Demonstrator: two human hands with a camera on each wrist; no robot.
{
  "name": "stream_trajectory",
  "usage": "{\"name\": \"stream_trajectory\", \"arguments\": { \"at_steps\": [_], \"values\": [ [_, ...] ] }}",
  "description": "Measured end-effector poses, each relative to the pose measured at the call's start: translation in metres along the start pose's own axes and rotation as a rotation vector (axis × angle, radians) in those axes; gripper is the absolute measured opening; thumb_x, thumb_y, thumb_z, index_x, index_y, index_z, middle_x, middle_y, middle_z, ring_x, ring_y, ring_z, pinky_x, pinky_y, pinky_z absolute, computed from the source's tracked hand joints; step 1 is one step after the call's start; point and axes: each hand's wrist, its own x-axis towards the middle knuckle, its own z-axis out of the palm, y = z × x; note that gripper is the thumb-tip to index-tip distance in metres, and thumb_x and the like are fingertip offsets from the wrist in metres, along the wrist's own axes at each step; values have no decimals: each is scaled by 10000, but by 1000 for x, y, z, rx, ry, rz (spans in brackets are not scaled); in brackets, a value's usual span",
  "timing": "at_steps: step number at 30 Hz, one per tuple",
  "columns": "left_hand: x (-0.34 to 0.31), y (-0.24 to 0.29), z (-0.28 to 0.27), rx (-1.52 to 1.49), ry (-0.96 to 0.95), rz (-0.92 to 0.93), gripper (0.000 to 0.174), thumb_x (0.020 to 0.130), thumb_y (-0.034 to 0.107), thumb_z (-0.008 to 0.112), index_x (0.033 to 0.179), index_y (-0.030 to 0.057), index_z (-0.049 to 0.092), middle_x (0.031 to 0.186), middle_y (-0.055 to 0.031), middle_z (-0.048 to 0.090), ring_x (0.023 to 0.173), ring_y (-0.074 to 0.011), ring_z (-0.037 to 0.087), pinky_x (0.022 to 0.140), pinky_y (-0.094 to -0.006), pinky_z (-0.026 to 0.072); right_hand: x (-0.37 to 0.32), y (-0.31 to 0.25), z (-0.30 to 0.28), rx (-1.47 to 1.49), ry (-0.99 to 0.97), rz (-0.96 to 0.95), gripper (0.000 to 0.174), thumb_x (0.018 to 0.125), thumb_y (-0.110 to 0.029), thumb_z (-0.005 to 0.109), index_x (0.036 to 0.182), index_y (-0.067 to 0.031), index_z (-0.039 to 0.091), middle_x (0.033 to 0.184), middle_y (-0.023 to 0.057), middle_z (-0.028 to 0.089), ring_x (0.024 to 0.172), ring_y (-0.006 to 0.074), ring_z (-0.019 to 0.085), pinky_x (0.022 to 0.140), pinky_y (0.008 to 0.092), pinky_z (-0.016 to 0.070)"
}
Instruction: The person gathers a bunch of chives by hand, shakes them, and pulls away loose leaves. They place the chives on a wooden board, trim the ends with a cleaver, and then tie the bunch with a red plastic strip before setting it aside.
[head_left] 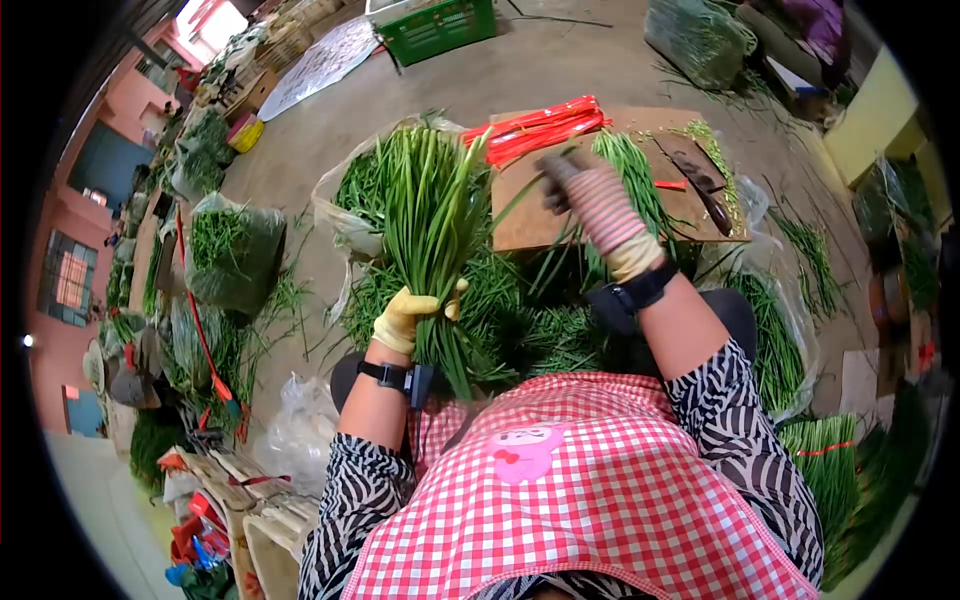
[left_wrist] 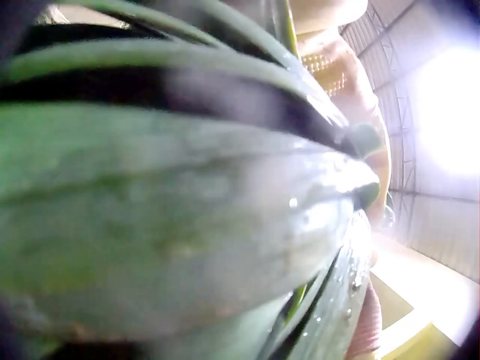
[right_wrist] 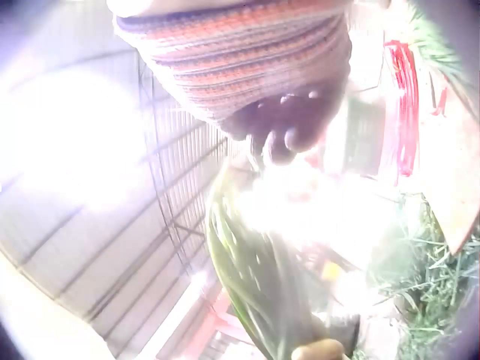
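Note:
My left hand (head_left: 408,318), in a yellow glove, grips a thick bunch of garlic chives (head_left: 425,200) around its lower part, with the pale ends up. Flat wet leaves (left_wrist: 172,210) of that bunch fill most of the left wrist view. My right hand (head_left: 590,200) is blurred above the near left of a wooden board (head_left: 520,225). It wears a striped glove with dark fingers (right_wrist: 281,124), curled in the right wrist view. A single chive leaf (head_left: 515,203) sticks out from its fingertips. More chives (head_left: 635,175) lie on the board beside this hand.
Red ties (head_left: 540,130) lie at the board's back left, a dark-handled knife (head_left: 708,200) at its right. Loose chives (head_left: 490,310) are heaped below the board. Filled plastic bags (head_left: 232,250) stand on the floor at left. A green crate (head_left: 435,30) is at the back.

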Motion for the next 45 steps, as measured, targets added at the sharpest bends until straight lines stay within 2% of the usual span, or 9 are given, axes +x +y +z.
{"name": "stream_trajectory", "arguments": {
  "at_steps": [6, 7, 9, 12, 21, 26, 29, 39, 45],
  "values": [
    [-1, 10, 9, -12, 167, 58, 463, 784, 120, 755, 1206, -37, 650, 1012, -87, 695, 808, -203, 629, 809, -367, 527, -3, -22, -82, 124, 468, -320, 290, 1009, -312, 569, 941, -52, 677, 753, 39, 630, 658, 122, 588, 629, 300, 479],
    [3, 12, 10, 27, 204, 83, 427, 797, 113, 742, 1190, -31, 653, 991, -84, 694, 801, -198, 635, 798, -357, 530, 15, -22, -83, -675, 157, -452, 242, 944, -296, 637, 896, -61, 672, 663, 43, 558, 587, 191, 531, 570, 332, 453],
    [10, 16, 22, 69, 274, 137, 323, 822, 82, 729, 1124, -9, 659, 931, -70, 685, 783, -181, 648, 756, -320, 532, -19, -6, -45, -688, -295, 101, 449, 904, -349, 724, 1164, 14, 681, 922, 107, 717, 776, 191, 677, 749, 318, 549],
    [29, 12, 32, 212, 294, 212, 316, 810, 60, 752, 1105, 4, 654, 919, -59, 676, 783, -175, 649, 749, -311, 531, -38, 12, 13, -1011, -544, -132, 882, 833, -355, 802, 1509, 54, 410, 1347, 306, 619, 1272, 365, 617, 1049, 381, 498],
    [74, -38, 90, 1518, 721, 534, 926, 827, 181, 787, 1560, -43, 267, 1248, -240, 648, 1051, -396, 680, 855, -422, 576, 17, 88, 95, -354, -128, 1, 424, 920, -268, 744, 1236, -4, 645, 958, 73, 725, 837, 196, 661, 758, 345, 557],
    [41, -5, 105, 1111, 282, 441, 1043, 798, 195, 831, 1606, -33, 212, 1518, -285, 465, 1398, -357, 500, 1153, -409, 407, 4, 105, 57, 765, -41, 241, 302, 960, -190, 710, 1217, -36, 669, 1021, 87, 731, 898, 207, 676, 813, 372, 576],
    [50, -21, 48, 415, 300, 365, 845, 1001, 300, 667, 1625, -1, 184, 1595, -211, 398, 1500, -316, 357, 1233, -432, 294, -18, 89, 40, 536, -265, 45, 339, 946, -149, 730, 1260, -50, 649, 1098, 40, 718, 968, 181, 667, 864, 359, 565],
    [38, -3, 64, 331, -146, -153, 538, 820, 196, 812, 1295, 6, 644, 1071, -75, 728, 956, -199, 694, 874, -358, 565, -8, 108, 58, -307, -393, -484, 481, 884, -127, 797, 1321, -60, 607, 1104, 24, 698, 926, 165, 655, 780, 350, 576],
    [20, 5, 81, 230, -52, -239, 532, 784, 95, 785, 1282, -9, 628, 1005, -70, 717, 878, -172, 688, 821, -308, 550, 2, 21, 51, 394, -14, -334, 524, 990, -425, 697, 1358, -63, 604, 1146, 63, 702, 975, 182, 681, 861, 362, 568]
  ]
}}
